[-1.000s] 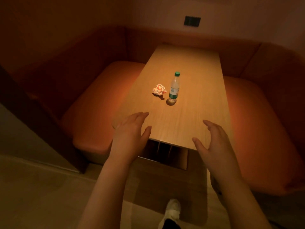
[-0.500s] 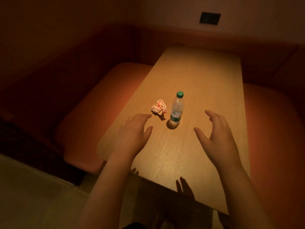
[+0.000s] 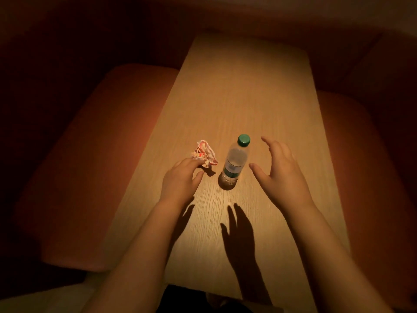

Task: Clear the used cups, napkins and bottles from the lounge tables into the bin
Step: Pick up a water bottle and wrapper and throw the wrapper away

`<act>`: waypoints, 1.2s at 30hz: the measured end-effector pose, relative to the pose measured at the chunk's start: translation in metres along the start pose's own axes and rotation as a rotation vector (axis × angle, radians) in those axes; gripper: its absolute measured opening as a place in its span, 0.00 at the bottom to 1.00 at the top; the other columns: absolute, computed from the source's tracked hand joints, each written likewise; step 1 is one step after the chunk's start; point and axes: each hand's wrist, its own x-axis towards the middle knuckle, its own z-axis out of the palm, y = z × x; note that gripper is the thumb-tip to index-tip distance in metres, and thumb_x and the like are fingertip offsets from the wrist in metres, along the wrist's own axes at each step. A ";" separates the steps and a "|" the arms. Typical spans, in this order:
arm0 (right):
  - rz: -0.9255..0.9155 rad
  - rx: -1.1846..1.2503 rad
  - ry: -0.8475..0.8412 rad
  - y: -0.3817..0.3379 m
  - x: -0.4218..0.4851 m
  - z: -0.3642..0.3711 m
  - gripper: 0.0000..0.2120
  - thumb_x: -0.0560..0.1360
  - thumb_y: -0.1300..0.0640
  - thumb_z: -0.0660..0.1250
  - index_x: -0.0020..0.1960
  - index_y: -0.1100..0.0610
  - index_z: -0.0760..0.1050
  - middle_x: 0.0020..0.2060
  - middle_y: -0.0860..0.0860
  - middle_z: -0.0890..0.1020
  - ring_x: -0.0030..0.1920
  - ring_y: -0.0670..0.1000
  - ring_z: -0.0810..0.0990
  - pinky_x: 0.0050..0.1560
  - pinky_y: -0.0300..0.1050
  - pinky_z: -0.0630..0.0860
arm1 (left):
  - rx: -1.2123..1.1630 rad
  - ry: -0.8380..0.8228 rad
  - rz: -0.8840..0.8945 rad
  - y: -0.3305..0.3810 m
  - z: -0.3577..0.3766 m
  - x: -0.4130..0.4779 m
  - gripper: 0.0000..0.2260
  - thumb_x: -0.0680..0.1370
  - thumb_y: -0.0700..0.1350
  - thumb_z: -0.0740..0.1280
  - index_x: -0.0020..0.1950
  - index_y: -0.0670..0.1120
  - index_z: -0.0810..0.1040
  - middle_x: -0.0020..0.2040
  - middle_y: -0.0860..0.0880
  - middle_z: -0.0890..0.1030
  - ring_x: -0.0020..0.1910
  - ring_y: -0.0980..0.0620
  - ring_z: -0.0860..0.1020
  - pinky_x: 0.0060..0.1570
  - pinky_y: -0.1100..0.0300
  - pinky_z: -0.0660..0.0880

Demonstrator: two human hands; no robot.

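Dimly lit wooden table (image 3: 237,91) between orange booth seats (image 3: 108,154).

crumpled napkin (image 3: 204,152) partly behind left hand (image 3: 180,179), bottle label (image 3: 232,169) unreadable

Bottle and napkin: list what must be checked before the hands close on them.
1. Bottle upright on the table, green cap on: ok.
2. Right hand open beside the bottle, thumb and fingers spread, apart from it: ok.
3. Left hand open, fingertips at the near edge of the crumpled napkin: ok; actual contact: cannot tell.
4. Napkin and bottle apart, so each hand can take its own: ok.
5. Liquid left in the bottle: cannot tell in this dim light.
6. Bin within reach: cannot tell, it is not in view.
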 end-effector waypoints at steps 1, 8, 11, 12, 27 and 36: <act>0.013 -0.007 -0.008 -0.002 0.006 0.005 0.31 0.76 0.49 0.66 0.75 0.48 0.57 0.71 0.46 0.65 0.69 0.47 0.65 0.59 0.36 0.61 | -0.005 -0.025 0.012 -0.005 0.006 0.010 0.15 0.78 0.51 0.64 0.66 0.55 0.73 0.62 0.55 0.76 0.61 0.56 0.73 0.55 0.60 0.71; 0.086 -0.010 -0.039 -0.007 0.033 0.034 0.31 0.76 0.49 0.66 0.75 0.48 0.56 0.71 0.46 0.64 0.68 0.46 0.65 0.58 0.36 0.62 | -0.019 -0.180 0.092 -0.031 0.045 0.056 0.15 0.78 0.49 0.65 0.65 0.54 0.74 0.62 0.55 0.76 0.61 0.55 0.72 0.54 0.60 0.70; 0.096 -0.013 -0.043 -0.009 0.041 0.043 0.31 0.76 0.49 0.66 0.75 0.49 0.57 0.70 0.46 0.65 0.68 0.46 0.65 0.60 0.36 0.62 | -0.001 -0.213 0.099 -0.036 0.057 0.067 0.16 0.78 0.50 0.65 0.65 0.53 0.74 0.62 0.55 0.77 0.60 0.55 0.73 0.51 0.61 0.70; 0.101 -0.011 -0.037 -0.009 0.043 0.045 0.31 0.76 0.49 0.66 0.75 0.49 0.57 0.70 0.46 0.65 0.68 0.46 0.65 0.60 0.36 0.62 | 0.000 -0.219 0.092 -0.037 0.060 0.070 0.16 0.78 0.50 0.65 0.65 0.53 0.74 0.62 0.55 0.77 0.60 0.55 0.73 0.51 0.61 0.70; 0.139 0.039 -0.002 -0.001 0.064 0.071 0.27 0.74 0.57 0.69 0.71 0.50 0.64 0.65 0.46 0.70 0.65 0.46 0.68 0.59 0.35 0.63 | 0.029 -0.241 0.140 -0.038 0.091 0.107 0.10 0.78 0.51 0.63 0.56 0.52 0.79 0.53 0.54 0.79 0.53 0.54 0.75 0.46 0.58 0.72; 0.101 0.045 -0.004 0.006 0.073 0.074 0.23 0.73 0.62 0.69 0.66 0.51 0.69 0.60 0.46 0.74 0.61 0.46 0.72 0.55 0.35 0.66 | -0.039 -0.110 0.063 -0.033 0.073 0.109 0.08 0.78 0.49 0.65 0.54 0.50 0.81 0.53 0.52 0.80 0.51 0.52 0.76 0.41 0.61 0.68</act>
